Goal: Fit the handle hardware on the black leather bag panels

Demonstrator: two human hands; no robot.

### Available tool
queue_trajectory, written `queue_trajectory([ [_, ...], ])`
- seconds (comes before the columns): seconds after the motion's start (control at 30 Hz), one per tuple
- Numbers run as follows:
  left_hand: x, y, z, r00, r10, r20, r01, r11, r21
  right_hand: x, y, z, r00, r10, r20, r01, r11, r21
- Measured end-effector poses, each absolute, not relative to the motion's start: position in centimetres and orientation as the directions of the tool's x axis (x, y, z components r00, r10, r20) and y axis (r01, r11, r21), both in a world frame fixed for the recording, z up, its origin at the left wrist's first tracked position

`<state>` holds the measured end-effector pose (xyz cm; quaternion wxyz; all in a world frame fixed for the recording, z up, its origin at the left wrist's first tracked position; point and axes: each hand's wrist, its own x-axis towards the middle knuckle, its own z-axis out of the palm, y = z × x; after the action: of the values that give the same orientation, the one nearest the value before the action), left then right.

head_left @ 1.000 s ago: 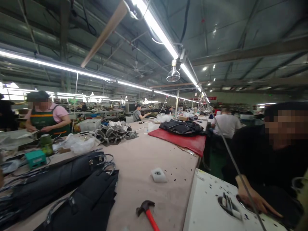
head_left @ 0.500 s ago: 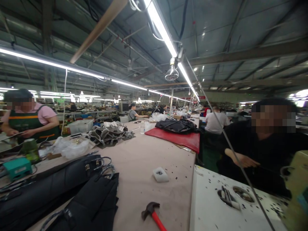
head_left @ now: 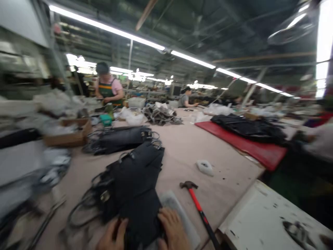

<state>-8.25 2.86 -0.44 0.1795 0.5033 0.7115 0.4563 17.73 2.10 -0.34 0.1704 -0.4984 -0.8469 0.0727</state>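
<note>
At the bottom edge of the view, my left hand [head_left: 113, 234] grips the left side of a black bag [head_left: 142, 218], with thumb and fingers closed at its edge. My right hand [head_left: 173, 229] holds the same bag's right side, fingers bent over the edge. Part of both hands is cut off by the frame. Under and beside my right hand lies a pale translucent slab [head_left: 179, 213]. More flat black bags with handles [head_left: 137, 166] lie stacked just beyond. A claw hammer [head_left: 196, 201] with a red and black handle rests to the right.
A small white dish [head_left: 204, 167] stands past the hammer. Black goods lie on a red board [head_left: 241, 140]. A cardboard box [head_left: 67, 133] is at left, a white machine table [head_left: 275, 218] at right. Across the table stands a co-worker in an apron [head_left: 108, 86].
The view has swung left and down. Both my hands have come into view, on a black bag at the near edge. The co-worker at the right has left the view.
</note>
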Motion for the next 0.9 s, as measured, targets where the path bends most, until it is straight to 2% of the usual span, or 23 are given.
queue_trajectory([
  [0.1, -12.3, 0.4, 0.7, -0.496, 0.861, 0.111, 0.604, 0.250, 0.757, 17.6, 1.7, -1.4, -0.402, 0.885, 0.236, 0.801, 0.464, -0.378],
  [0.23, -16.9, -1.0, 2.3, -0.609, 0.793, 0.027, 0.688, 0.512, 0.514, 17.8, 1.5, -1.2, -0.428, 0.859, 0.281, 0.763, 0.510, -0.397],
  [0.43, -19.5, -2.6, 2.6, -0.666, 0.746, -0.024, 0.700, 0.635, 0.328, 17.9, 1.4, -0.5, -0.437, 0.855, 0.279, 0.770, 0.516, -0.375],
  [0.53, -20.2, -2.7, 1.8, -0.684, 0.729, -0.002, 0.697, 0.655, 0.293, 17.8, 1.3, -0.2, -0.430, 0.864, 0.262, 0.774, 0.502, -0.386],
  [0.73, -20.6, -2.5, 0.7, -0.712, 0.702, 0.012, 0.672, 0.677, 0.300, 17.8, 1.3, 0.0, -0.418, 0.862, 0.287, 0.765, 0.505, -0.400],
  [0.9, -20.2, -3.4, 2.1, -0.775, 0.632, -0.014, 0.619, 0.762, 0.189, 17.9, 1.3, -0.4, -0.409, 0.857, 0.313, 0.756, 0.510, -0.411],
])
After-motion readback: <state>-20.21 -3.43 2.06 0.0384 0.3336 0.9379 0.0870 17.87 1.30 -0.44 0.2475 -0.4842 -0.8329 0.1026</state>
